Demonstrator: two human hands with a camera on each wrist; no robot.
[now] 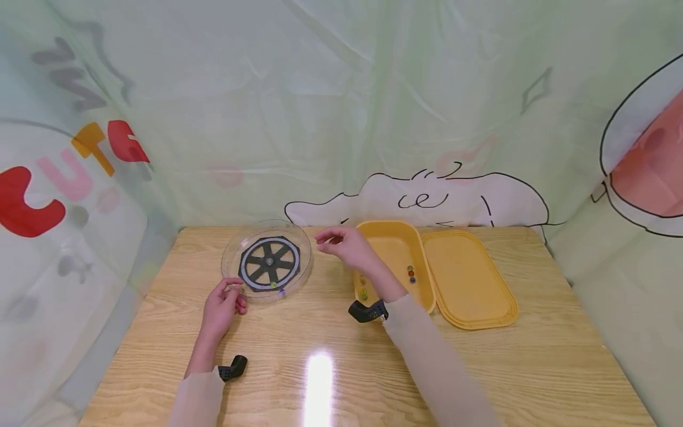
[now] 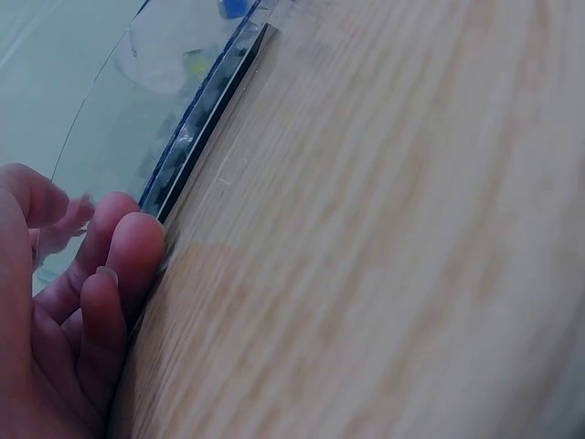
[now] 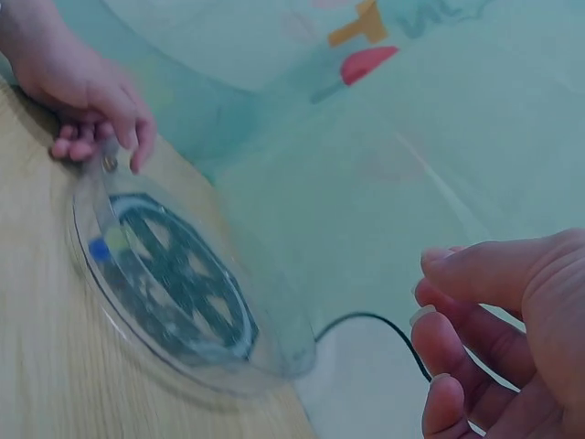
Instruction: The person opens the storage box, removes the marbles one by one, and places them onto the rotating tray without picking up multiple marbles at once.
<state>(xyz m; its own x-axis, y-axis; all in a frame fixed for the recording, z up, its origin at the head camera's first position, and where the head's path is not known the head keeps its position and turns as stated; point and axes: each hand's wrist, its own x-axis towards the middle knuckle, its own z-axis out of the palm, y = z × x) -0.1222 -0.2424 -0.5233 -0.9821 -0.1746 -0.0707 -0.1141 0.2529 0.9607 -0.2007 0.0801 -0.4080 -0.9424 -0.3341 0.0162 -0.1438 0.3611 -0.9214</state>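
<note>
A clear round dish (image 1: 306,261) with a dark, spoked wheel-like base (image 1: 269,261) sits at the back left of the table. My left hand (image 1: 220,305) grips its near-left rim, fingers bent against the wall in the left wrist view. Inside the dish near its front are a yellow-green marble (image 1: 273,284) and a blue marble (image 1: 282,292). My right hand (image 1: 352,246) hovers between the dish and a yellow plastic bin (image 1: 392,228). Its thumb and fingers are loosely bent, with nothing visible between the tips. Several small marbles (image 1: 411,274) lie in the bin, partly hidden by my right forearm.
A yellow lid (image 1: 469,279) lies flat on the wooden table (image 1: 555,356), right beside the bin. A printed curtain (image 1: 341,118) hangs behind the table's back edge. Black wrist devices (image 1: 368,311) are worn on both arms.
</note>
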